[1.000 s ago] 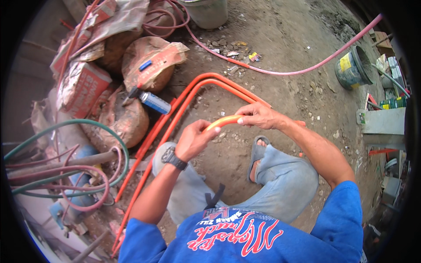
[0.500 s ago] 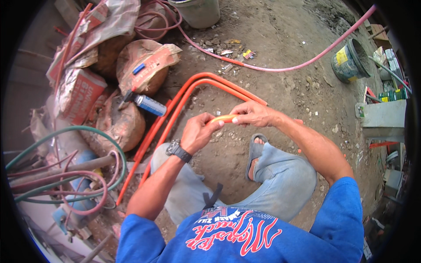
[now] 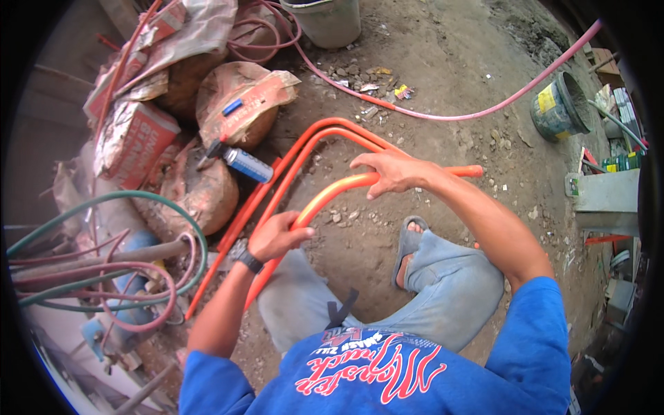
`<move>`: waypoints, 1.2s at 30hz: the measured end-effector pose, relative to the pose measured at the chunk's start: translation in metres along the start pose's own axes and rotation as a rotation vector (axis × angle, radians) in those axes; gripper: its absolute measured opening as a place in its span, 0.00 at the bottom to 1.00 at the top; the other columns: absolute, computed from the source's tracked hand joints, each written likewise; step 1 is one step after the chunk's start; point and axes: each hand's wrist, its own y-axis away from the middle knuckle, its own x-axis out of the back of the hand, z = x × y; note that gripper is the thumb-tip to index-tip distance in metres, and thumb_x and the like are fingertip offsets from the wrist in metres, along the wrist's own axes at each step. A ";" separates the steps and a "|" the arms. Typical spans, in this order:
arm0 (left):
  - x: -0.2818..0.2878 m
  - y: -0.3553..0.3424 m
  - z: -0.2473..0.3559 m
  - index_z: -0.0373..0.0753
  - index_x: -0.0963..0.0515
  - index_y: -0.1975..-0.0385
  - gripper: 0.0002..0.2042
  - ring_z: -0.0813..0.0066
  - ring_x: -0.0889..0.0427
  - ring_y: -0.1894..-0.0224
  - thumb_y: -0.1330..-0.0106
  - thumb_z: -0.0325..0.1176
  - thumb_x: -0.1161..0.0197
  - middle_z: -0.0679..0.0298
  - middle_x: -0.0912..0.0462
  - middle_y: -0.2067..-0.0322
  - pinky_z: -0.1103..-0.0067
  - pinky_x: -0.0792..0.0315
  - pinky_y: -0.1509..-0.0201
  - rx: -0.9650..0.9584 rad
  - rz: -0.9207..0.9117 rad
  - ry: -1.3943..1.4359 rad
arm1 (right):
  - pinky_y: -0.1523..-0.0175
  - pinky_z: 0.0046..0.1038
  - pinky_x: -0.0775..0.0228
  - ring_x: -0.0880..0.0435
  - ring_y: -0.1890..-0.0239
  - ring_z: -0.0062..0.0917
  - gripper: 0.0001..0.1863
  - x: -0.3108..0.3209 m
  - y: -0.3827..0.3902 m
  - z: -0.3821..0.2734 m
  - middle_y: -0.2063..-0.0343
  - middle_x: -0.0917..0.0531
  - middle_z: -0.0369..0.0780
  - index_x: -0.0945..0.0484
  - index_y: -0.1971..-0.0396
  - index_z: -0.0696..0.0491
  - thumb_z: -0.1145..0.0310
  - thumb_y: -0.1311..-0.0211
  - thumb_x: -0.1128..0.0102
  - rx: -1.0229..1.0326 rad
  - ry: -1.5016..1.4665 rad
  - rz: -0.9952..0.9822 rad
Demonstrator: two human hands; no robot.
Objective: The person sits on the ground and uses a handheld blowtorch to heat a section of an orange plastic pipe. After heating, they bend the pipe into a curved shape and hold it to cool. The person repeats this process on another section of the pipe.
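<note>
A bent orange plastic pipe (image 3: 337, 188) arches in front of my knees. My left hand (image 3: 278, 236) lies over its left leg, fingers round the pipe and thumb sticking out to the right. Farther right, my right hand (image 3: 395, 174) straddles the pipe in a loose grip, thumb below and index finger stretched above. The pipe's straight end comes out past my right wrist. Beyond it, two more bent orange pipes (image 3: 325, 126) lie on the dirt ground. A blue and white spray can (image 3: 249, 165) with a dark nozzle attachment lies near their left legs.
Dirty sacks (image 3: 138, 149) and rounded lumps are piled at left, with a blue lighter (image 3: 232, 108) on one. Green and pink hoses (image 3: 149, 197) loop below them. A pink hose (image 3: 443, 117) crosses the far ground. A grey bucket (image 3: 325, 21) and a dark bucket (image 3: 561, 107) stand beyond.
My hands have moved apart along the orange pipe, the left one down and leftward. The pipe's bend, seen nearly end-on before, now shows as a wide arch. My view has shifted slightly.
</note>
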 end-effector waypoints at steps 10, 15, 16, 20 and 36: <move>0.019 0.008 -0.022 0.37 0.20 0.49 0.16 0.88 0.32 0.75 0.26 0.44 0.33 0.76 0.28 0.74 0.85 0.36 0.72 -0.056 0.179 0.197 | 0.50 0.49 0.24 0.13 0.56 0.48 0.21 0.015 0.025 0.029 0.65 0.11 0.48 0.15 0.57 0.48 0.55 0.49 0.26 -0.356 0.273 0.128; 0.018 0.008 -0.021 0.40 0.20 0.59 0.11 0.89 0.31 0.73 0.25 0.42 0.34 0.77 0.26 0.73 0.85 0.36 0.70 -0.043 0.196 0.205 | 0.49 0.49 0.23 0.12 0.53 0.46 0.19 0.015 0.039 0.037 0.62 0.11 0.47 0.14 0.60 0.50 0.52 0.46 0.27 -0.441 0.269 0.132; 0.019 0.008 -0.023 0.40 0.20 0.59 0.11 0.89 0.30 0.74 0.25 0.43 0.34 0.77 0.26 0.73 0.85 0.36 0.71 -0.031 0.190 0.199 | 0.49 0.49 0.23 0.12 0.54 0.46 0.19 0.014 0.039 0.034 0.62 0.11 0.47 0.14 0.61 0.50 0.51 0.46 0.27 -0.463 0.263 0.118; 0.020 0.004 -0.020 0.40 0.22 0.58 0.14 0.86 0.29 0.76 0.25 0.46 0.34 0.74 0.24 0.74 0.84 0.35 0.74 0.014 0.123 0.204 | 0.49 0.49 0.23 0.12 0.55 0.46 0.19 0.011 0.046 0.038 0.64 0.11 0.47 0.13 0.62 0.50 0.50 0.45 0.26 -0.447 0.269 0.155; 0.012 -0.046 0.010 0.38 0.25 0.48 0.18 0.79 0.16 0.70 0.24 0.46 0.35 0.65 0.17 0.62 0.82 0.25 0.73 -0.022 0.046 0.274 | 0.49 0.49 0.23 0.12 0.55 0.47 0.21 -0.002 0.057 0.049 0.64 0.10 0.46 0.13 0.61 0.49 0.47 0.44 0.27 -0.492 0.219 0.129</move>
